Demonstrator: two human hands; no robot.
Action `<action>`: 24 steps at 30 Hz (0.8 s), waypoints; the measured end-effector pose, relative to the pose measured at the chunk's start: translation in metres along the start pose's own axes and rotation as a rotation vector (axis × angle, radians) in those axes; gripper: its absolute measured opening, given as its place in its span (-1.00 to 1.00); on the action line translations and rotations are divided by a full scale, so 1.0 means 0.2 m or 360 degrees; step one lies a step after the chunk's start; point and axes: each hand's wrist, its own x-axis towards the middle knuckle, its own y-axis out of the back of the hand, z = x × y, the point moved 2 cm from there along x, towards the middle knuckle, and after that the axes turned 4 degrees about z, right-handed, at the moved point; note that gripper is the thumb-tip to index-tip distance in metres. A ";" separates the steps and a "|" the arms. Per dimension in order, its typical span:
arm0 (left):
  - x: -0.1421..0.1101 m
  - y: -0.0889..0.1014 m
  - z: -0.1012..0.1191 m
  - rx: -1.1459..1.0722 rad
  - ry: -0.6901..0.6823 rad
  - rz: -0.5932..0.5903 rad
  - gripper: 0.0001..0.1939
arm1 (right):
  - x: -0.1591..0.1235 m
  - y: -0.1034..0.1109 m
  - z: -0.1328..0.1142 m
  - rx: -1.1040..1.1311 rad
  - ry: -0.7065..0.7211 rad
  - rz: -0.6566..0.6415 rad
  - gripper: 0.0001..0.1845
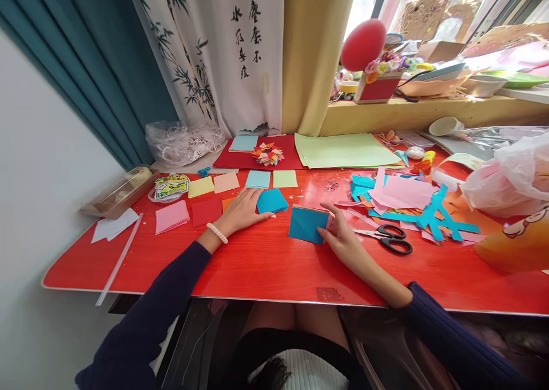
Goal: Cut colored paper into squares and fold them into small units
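My right hand (338,230) grips a small stack of square paper (306,224) between thumb and fingers, a blue sheet facing me and a pink edge showing behind. My left hand (244,210) lies palm down with its fingers stretched over the table, touching a blue paper pile (273,201) and partly covering an orange paper (227,203). Around it lie red squares (206,211), pink squares (171,217), a yellow square (201,187), a peach square (226,182), a light blue square (258,179) and a pale green square (285,178).
Black-handled scissors (392,239) lie right of my right hand, beside a heap of paper scraps (403,195). Large green sheets (343,151) and a folded paper ring (267,154) are at the back. A clear box (124,192) and white strip (120,258) are left, a plastic bag (510,172) right.
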 end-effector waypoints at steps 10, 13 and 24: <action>-0.04 0.04 0.27 -0.0915 0.0073 0.0110 -0.59 | 0.01 -0.01 -0.04 0.0103 0.0110 0.0002 -0.49; -0.04 0.00 0.38 -0.1305 0.0185 0.0010 -0.59 | 0.00 -0.02 -0.03 -0.0054 0.0156 -0.0003 -0.44; -0.03 -0.05 0.42 -0.1927 0.0429 -0.0030 -0.73 | 0.02 -0.01 0.02 0.0100 -0.0049 -0.0060 -0.65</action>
